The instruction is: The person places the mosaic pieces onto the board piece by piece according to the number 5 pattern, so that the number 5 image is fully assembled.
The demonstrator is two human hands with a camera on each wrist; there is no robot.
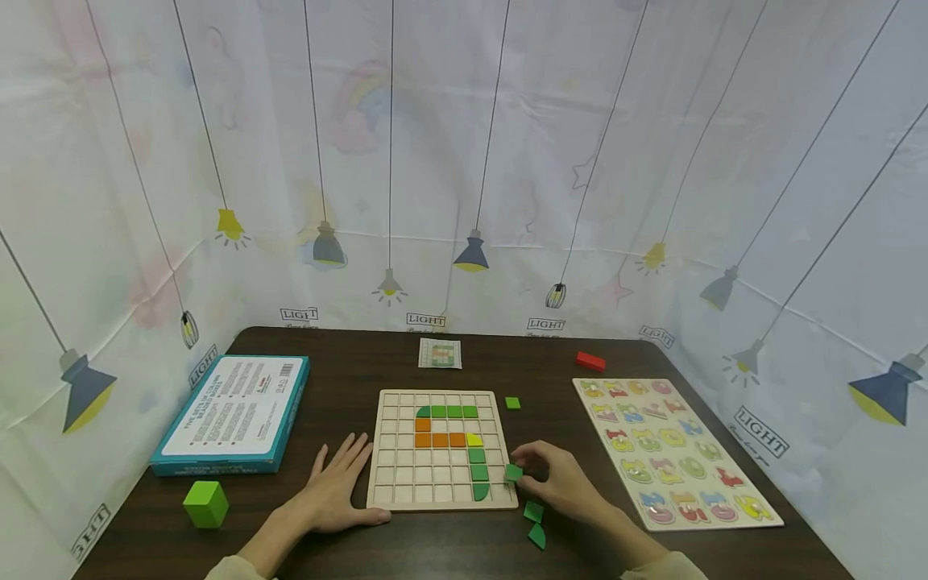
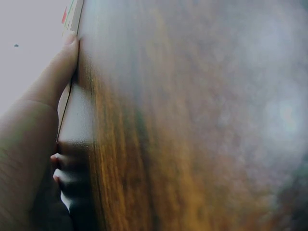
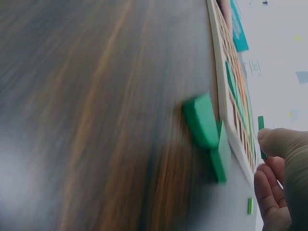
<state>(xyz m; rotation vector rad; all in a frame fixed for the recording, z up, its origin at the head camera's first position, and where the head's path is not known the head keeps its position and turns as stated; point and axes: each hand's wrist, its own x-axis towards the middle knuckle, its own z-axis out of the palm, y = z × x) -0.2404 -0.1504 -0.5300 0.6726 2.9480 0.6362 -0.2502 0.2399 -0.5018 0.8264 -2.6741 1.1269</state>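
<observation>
A wooden grid board lies mid-table, with green, orange and yellow tiles set in some of its squares. My left hand rests with fingers spread at the board's left edge, thumb near the lower left corner. At the right edge my right hand pinches a green square tile between thumb and fingers. In the right wrist view that tile shows edge-on at the thumb tip. Below the hand lie a loose green square tile and a green quarter-round tile.
A blue box and a green cube stand at left. At right lies a picture puzzle board, with a red block behind it. Beyond the grid are a pattern card and a lone green tile.
</observation>
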